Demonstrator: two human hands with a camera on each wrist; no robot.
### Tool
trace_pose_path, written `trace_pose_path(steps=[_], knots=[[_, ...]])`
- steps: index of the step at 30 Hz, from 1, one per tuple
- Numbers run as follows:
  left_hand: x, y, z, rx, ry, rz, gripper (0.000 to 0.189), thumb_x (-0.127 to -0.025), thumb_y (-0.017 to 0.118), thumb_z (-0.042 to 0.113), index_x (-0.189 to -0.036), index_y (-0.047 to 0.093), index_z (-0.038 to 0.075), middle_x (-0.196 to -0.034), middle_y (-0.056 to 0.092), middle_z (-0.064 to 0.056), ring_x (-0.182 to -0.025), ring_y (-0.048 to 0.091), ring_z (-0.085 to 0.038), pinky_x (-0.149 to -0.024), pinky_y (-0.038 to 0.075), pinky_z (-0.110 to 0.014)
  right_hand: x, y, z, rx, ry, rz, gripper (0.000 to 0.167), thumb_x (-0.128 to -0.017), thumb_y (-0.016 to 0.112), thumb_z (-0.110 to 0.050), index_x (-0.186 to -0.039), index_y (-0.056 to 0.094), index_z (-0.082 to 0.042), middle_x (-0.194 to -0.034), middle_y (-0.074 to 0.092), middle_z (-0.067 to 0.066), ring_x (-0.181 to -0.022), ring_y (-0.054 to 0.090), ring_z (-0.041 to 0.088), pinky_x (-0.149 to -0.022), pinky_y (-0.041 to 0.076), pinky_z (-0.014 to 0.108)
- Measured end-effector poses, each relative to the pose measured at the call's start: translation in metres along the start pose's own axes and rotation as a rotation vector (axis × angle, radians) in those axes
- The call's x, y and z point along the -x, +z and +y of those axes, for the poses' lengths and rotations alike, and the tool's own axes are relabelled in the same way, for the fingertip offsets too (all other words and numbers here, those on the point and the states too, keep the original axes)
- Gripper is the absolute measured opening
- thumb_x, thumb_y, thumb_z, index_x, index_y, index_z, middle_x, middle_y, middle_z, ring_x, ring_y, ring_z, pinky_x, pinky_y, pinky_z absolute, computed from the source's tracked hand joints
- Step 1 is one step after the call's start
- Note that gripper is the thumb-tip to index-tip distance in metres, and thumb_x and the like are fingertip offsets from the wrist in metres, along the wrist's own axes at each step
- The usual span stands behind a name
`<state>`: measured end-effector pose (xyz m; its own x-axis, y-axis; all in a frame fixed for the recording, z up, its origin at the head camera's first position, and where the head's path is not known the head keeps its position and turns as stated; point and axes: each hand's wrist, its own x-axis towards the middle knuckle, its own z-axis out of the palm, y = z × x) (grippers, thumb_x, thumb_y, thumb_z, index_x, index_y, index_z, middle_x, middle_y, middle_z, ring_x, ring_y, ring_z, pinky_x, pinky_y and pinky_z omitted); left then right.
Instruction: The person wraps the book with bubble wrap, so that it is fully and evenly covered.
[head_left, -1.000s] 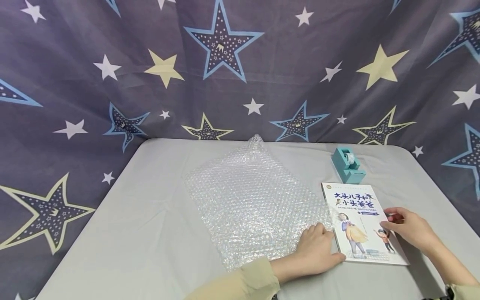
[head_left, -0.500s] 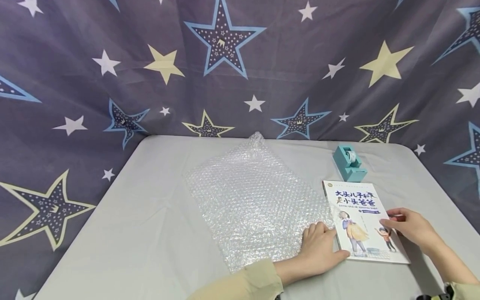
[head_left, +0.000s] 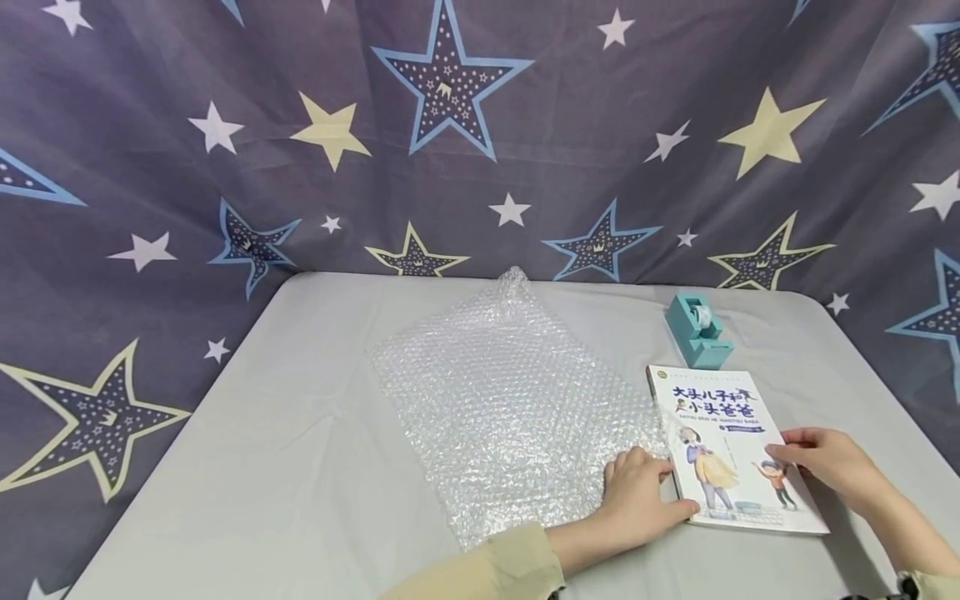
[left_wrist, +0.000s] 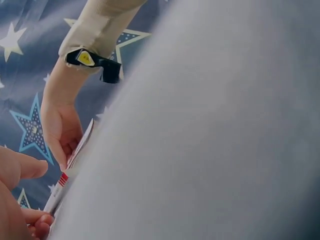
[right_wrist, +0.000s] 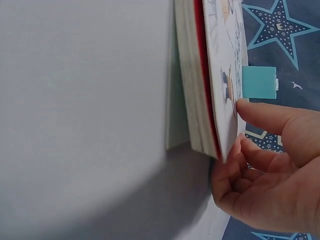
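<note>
A white paperback book (head_left: 738, 454) with a cartoon cover lies on the right of the table. My right hand (head_left: 832, 467) holds its right edge; in the right wrist view the thumb lies on the cover (right_wrist: 225, 100) and the other fingers curl at the edge, where the cover and pages sit a little apart. My left hand (head_left: 633, 500) rests on the near right part of a clear bubble wrap sheet (head_left: 517, 400). Its thumb touches the book's lower left corner and a finger reaches the spine. The left wrist view shows the red-marked spine (left_wrist: 57, 187) beside the left fingers.
Behind the book stands a teal tape dispenser (head_left: 697, 333) with a roll in it. A pale grey cloth covers the table (head_left: 262, 450), and a star-patterned dark curtain (head_left: 285, 192) hangs along the back and sides.
The right hand and the book's right side sit very slightly lower in the head view. The left hand stays on the bubble wrap, its thumb at the book's corner.
</note>
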<state>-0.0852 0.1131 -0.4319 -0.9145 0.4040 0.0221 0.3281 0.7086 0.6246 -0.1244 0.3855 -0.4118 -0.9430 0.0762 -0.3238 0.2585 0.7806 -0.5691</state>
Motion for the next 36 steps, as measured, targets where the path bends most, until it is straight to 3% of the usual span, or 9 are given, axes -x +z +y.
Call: trace_pose_path(steps=[4,9,18,30,33,36], knots=[[-0.003,-0.001,0.001,0.07,-0.035,0.011,0.041,-0.073,0.068,0.046,-0.104,0.066,0.02,-0.076,0.038,0.014,-0.076,0.032,0.001,-0.07,0.024,-0.018,-0.001,-0.003,0.001,0.002,-0.002,-0.014,0.062,-0.083,0.062,-0.03,-0.112,0.045,0.022,-0.093,0.061,0.018,-0.072,0.048,0.007,-0.06,0.043,0.022],[-0.005,-0.003,0.003,0.098,-0.064,0.026,0.035,-0.072,0.07,0.046,-0.097,0.067,0.022,-0.075,0.039,0.015,-0.075,0.032,0.001,-0.07,0.024,-0.018,0.0,-0.005,-0.001,0.001,0.014,-0.028,0.058,-0.083,0.062,-0.028,-0.109,0.046,0.021,-0.087,0.06,0.011,-0.073,0.047,0.01,-0.061,0.041,0.022],[-0.004,-0.004,0.004,0.062,-0.039,0.011,0.035,-0.072,0.069,0.047,-0.096,0.061,0.023,-0.082,0.042,0.016,-0.076,0.032,0.001,-0.071,0.024,-0.018,0.005,-0.005,-0.003,-0.011,0.019,-0.05,0.056,-0.084,0.061,-0.032,-0.109,0.048,0.017,-0.086,0.058,0.002,-0.074,0.045,0.008,-0.062,0.04,0.022],[-0.004,0.004,0.015,0.025,-0.125,-0.026,0.03,-0.069,0.072,0.045,-0.083,0.056,0.024,-0.073,0.037,0.016,-0.07,0.032,0.0,-0.067,0.021,-0.023,0.017,-0.008,-0.004,0.005,0.028,-0.068,0.052,-0.087,0.058,-0.033,-0.108,0.047,0.013,-0.087,0.057,0.005,-0.078,0.045,0.014,-0.065,0.037,0.027],[-0.005,0.004,0.017,0.082,-0.14,-0.054,0.03,-0.069,0.073,0.041,-0.086,0.057,0.022,-0.075,0.039,0.015,-0.071,0.034,0.0,-0.067,0.022,-0.023,0.02,-0.011,-0.004,0.015,0.017,-0.074,0.051,-0.087,0.057,-0.032,-0.109,0.048,0.013,-0.087,0.057,0.002,-0.077,0.044,0.011,-0.065,0.037,0.026],[-0.006,0.002,0.017,0.198,-0.153,-0.082,0.03,-0.07,0.074,0.035,-0.09,0.057,0.019,-0.079,0.042,0.013,-0.072,0.036,0.0,-0.067,0.026,-0.019,0.022,-0.014,-0.003,-0.001,0.003,-0.065,0.05,-0.088,0.056,-0.031,-0.109,0.046,0.013,-0.088,0.056,0.001,-0.075,0.043,0.005,-0.064,0.038,0.023]])
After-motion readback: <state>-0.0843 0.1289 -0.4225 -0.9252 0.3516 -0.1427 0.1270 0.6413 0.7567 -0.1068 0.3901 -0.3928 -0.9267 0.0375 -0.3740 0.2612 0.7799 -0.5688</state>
